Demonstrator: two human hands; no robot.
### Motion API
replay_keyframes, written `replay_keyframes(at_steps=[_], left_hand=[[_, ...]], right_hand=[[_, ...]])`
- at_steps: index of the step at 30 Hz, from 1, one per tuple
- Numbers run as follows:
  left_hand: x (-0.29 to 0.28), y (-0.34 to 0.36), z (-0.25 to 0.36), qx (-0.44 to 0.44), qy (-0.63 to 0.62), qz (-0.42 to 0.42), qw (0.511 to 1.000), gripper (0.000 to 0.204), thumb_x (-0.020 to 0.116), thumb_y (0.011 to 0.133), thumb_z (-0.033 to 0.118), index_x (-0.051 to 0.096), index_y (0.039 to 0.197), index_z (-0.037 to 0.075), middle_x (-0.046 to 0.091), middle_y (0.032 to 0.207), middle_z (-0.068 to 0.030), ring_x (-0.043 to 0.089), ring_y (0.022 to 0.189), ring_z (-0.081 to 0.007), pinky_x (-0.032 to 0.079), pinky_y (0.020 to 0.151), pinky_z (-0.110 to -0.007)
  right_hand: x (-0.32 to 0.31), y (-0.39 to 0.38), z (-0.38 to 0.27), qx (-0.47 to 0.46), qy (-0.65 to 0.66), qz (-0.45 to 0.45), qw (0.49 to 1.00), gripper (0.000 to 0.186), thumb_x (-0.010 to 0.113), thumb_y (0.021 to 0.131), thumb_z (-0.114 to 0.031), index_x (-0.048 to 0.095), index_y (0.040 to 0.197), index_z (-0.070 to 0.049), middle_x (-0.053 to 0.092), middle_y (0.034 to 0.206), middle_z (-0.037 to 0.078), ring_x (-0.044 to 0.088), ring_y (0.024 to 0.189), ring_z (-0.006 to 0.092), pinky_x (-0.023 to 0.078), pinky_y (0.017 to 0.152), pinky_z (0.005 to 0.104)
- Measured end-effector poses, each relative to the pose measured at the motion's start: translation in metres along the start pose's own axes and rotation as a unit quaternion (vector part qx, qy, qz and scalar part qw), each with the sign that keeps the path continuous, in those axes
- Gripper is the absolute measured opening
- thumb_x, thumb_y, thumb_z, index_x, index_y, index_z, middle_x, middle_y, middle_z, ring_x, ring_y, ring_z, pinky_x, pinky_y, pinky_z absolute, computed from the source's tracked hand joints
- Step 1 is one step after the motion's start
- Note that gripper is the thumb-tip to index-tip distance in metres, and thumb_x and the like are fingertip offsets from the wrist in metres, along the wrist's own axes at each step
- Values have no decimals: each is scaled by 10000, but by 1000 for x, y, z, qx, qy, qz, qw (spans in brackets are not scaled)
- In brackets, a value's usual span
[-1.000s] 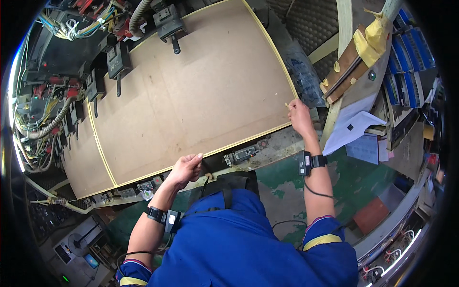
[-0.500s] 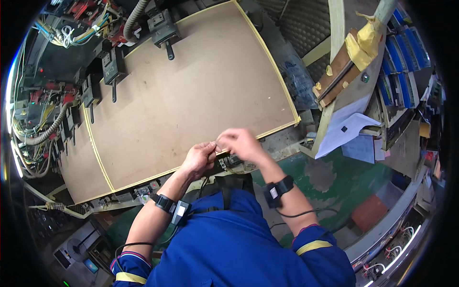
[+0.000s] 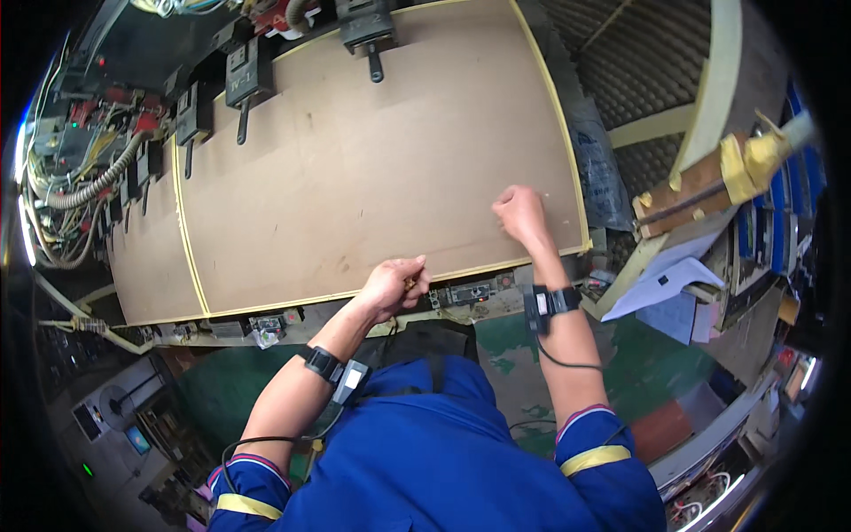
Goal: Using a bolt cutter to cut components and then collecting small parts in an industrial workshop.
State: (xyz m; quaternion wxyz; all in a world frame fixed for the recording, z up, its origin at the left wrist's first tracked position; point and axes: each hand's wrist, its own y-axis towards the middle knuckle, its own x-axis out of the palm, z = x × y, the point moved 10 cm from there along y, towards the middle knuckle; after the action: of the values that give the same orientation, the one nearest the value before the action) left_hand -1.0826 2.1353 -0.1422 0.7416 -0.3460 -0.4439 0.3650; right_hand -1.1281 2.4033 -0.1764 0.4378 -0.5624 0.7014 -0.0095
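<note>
A wide brown board [image 3: 381, 160] edged with yellow tape stretches out in front of me. My left hand [image 3: 394, 288] is at its near edge with the fingers curled in. Small yellowish-brown bits show between those fingers, too small to name. Over the right part of the board is my right hand [image 3: 521, 215], closed, fingertips tucked together. Whatever it may hold is hidden. Black straps with small boxes sit on both forearms, including a wrist unit [image 3: 551, 306] on the right one.
Black clamp-like blocks with handles [image 3: 249, 80] line the board's far left edge. Cables and a ribbed hose [image 3: 97, 191] crowd the left side. At right stands a frame with a taped wooden piece [image 3: 691, 199] and white papers [image 3: 660, 282]. A plastic bag [image 3: 603, 168] lies beyond the board's right edge.
My right hand has parted from my left and moved right and farther out over the board. The left hand stays near the front edge. The whole view has shifted slightly.
</note>
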Motion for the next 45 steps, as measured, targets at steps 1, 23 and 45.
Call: replay_keyframes(at_steps=[1,23,45], left_hand=[[-2,7,4,8,-25,33,999,389,453,1073,318,587,842,37,475,650,-22,355,526,-115,337,484,-270],[-175,-26,75,230,210,382,870,186,725,915,193,670,928,15,535,651,3,455,597,-73,393,543,-257],[-146,4,70,183,17,139,973,157,665,946,119,596,816,65,525,713,25,503,619,-100,430,575,-268]], right_hand=[[10,-3,-6,-1,-4,-8,1000,209,667,863,-172,717,893,29,723,821,208,724,769,350,573,688,430],[-42,272,-153,-58,-46,29,997,117,601,851,-77,611,777,13,621,661,72,593,505,158,480,465,318],[-31,237,-174,-41,-72,-16,996,78,616,846,-32,608,796,28,621,695,71,620,581,145,544,521,286]])
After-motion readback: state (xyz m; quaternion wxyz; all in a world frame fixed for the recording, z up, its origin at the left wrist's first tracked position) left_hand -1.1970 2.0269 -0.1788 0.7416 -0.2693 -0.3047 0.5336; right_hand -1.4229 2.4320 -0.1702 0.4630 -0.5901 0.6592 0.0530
